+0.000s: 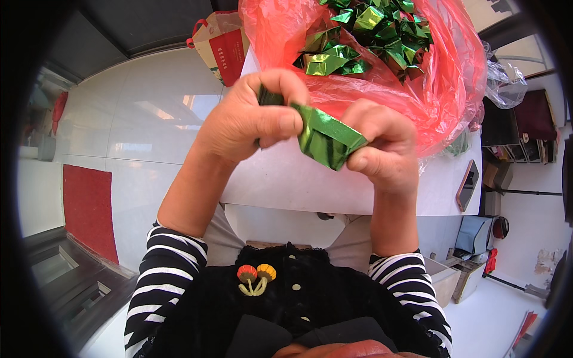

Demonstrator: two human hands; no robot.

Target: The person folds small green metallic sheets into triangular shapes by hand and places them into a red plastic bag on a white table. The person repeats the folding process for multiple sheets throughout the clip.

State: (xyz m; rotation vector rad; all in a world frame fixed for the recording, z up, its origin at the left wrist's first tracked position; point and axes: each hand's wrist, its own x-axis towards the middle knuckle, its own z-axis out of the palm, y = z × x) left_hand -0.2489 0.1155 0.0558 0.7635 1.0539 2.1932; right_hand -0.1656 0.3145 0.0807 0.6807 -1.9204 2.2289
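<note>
A folded piece of shiny green foil paper [329, 138] is held between both hands, above the near part of the white table. My left hand [255, 114] pinches its left end with thumb and index finger, and more dark green foil shows within the curled fingers. My right hand [385, 143] pinches the right end between thumb and fingers. Just beyond the hands lies an open red plastic bag [367, 96], with many folded green foil pieces [394, 36] heaped in it.
A smartphone [468, 185] lies at the right edge of the white table [295, 188]. Clear plastic [506, 83] bunches beside the red bag. A red and cream carrier bag [226, 49] stands beyond the table's left side. A light-coloured drawer or box [441, 282] is at the lower right.
</note>
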